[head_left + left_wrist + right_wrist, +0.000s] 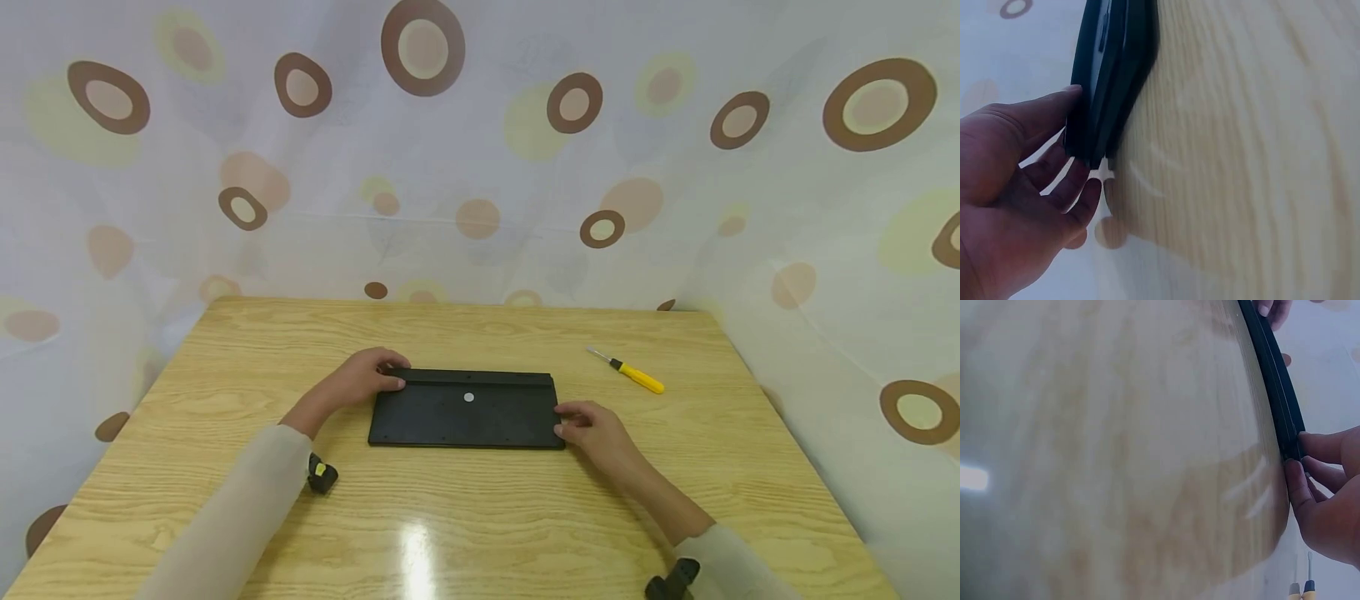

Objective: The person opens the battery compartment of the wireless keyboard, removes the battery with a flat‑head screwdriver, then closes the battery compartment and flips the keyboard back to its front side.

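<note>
At opposite ends of the black keyboard (465,421), you've got both hands on it, well apart from each other. Your left hand (363,372) pinches the far left corner, thumb on the upper face and fingers at the back edge. Your right hand (598,433) grips the right edge around its middle between thumb and fingertips.

Looks like the keyboard's belly is facing up: plain flat panel, a round white sticker (468,397) near the middle and a raised strip (480,378) along the far side. It's around the middle of the table, long sides running left to right. Can't tell from these views if it's sitting fully flat or a touch lifted.

Moving out, each of your light sleeves (240,508) has a small black gadget (322,475) by the cuff. Off past your right hand, toward the back, there's a screwdriver (637,377) with a yellow handle, lying at a slant with its tip pointing away and to the left. Everything's on a shiny wood-grain table (480,508), with a bright glare spot (417,558) near you, and a pale cloth (480,150) with brown rings and blobs hangs around it.
</note>
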### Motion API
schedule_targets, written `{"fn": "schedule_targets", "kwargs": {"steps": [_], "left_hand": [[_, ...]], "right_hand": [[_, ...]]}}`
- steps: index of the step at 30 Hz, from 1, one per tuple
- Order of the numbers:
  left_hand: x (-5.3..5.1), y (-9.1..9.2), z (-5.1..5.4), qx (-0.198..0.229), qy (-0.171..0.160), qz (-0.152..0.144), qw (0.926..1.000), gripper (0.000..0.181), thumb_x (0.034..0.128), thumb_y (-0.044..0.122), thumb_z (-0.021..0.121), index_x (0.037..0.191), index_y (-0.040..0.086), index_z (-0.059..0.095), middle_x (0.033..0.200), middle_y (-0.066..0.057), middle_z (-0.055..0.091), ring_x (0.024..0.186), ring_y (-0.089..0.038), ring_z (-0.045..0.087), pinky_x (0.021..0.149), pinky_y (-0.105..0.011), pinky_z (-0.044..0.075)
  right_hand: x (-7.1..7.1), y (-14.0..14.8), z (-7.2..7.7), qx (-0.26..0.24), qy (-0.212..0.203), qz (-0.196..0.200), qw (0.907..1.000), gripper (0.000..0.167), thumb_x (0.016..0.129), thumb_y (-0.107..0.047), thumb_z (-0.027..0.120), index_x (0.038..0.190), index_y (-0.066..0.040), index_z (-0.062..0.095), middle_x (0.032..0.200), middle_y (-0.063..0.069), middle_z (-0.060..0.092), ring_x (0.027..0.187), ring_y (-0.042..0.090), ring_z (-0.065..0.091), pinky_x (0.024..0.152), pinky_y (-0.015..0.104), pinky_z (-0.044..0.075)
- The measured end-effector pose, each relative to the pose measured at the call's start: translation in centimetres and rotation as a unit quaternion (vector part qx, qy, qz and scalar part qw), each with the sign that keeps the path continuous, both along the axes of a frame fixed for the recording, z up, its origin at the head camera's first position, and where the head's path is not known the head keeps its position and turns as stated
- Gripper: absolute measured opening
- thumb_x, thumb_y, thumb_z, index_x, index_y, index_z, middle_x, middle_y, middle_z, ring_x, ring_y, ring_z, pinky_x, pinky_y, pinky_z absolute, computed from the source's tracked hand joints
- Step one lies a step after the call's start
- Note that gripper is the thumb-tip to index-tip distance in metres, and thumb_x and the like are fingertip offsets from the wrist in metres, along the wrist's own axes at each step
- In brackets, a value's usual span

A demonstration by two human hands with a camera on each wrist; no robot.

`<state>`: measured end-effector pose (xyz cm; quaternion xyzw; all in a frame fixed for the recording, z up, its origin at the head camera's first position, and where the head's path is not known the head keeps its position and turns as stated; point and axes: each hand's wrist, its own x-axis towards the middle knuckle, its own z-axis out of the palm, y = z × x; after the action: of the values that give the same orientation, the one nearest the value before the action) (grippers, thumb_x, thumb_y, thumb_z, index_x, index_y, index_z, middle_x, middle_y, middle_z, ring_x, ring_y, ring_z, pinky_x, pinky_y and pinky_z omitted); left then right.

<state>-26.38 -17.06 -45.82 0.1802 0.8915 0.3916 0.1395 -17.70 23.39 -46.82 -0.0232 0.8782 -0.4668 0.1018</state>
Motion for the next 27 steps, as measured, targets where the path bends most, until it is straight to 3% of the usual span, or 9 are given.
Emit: {"fn": "schedule_targets", "kwargs": {"steps": [7, 17, 23, 27], "left_hand": [[-0.7, 2.2, 0.1, -0.011, 0.011, -0.022, 0.9996, 0.033, 0.0980, 0.016, 0.067, 0.130, 0.006, 0.066, 0.126, -0.012, 0.064, 0.108, -0.026, 0.059, 0.088, -0.039, 0.052], [-1.7, 6.6, 0.0, -0.024, 0.023, -0.055, 0.9979, 0.031, 0.0974, 0.016, 0.069, 0.128, 0.010, 0.068, 0.123, -0.008, 0.066, 0.111, -0.024, 0.060, 0.093, -0.040, 0.051], [-2.1, 9.3, 0.1, -0.036, 0.025, -0.077, 0.9961, 0.030, 0.0978, 0.017, 0.068, 0.128, 0.012, 0.068, 0.126, -0.007, 0.065, 0.115, -0.023, 0.060, 0.096, -0.041, 0.050], [-2.4, 10.7, 0.1, -0.028, 0.013, -0.083, 0.9960, 0.029, 0.0987, 0.017, 0.067, 0.128, 0.014, 0.068, 0.127, -0.005, 0.065, 0.118, -0.024, 0.059, 0.097, -0.041, 0.050]], "right_hand": [[-1.7, -0.5, 0.1, 0.012, 0.003, -0.008, 0.9999, 0.038, 0.098, -0.018, 0.066, 0.134, -0.007, 0.063, 0.122, 0.013, 0.065, 0.102, 0.022, 0.058, 0.082, 0.031, 0.048], [-4.6, -0.5, -0.3, -0.009, 0.023, -0.010, 0.9996, 0.042, 0.100, -0.019, 0.065, 0.138, -0.004, 0.059, 0.133, 0.018, 0.062, 0.115, 0.028, 0.058, 0.094, 0.038, 0.050], [-5.8, -0.4, -0.2, -0.017, 0.014, 0.009, 0.9997, 0.044, 0.100, -0.020, 0.065, 0.140, -0.006, 0.058, 0.136, 0.019, 0.059, 0.104, 0.026, 0.063, 0.085, 0.034, 0.055], [-6.5, -0.6, -0.4, -0.021, 0.014, 0.014, 0.9996, 0.040, 0.099, -0.017, 0.066, 0.137, -0.005, 0.061, 0.124, 0.020, 0.064, 0.089, 0.022, 0.063, 0.074, 0.031, 0.053]]}}
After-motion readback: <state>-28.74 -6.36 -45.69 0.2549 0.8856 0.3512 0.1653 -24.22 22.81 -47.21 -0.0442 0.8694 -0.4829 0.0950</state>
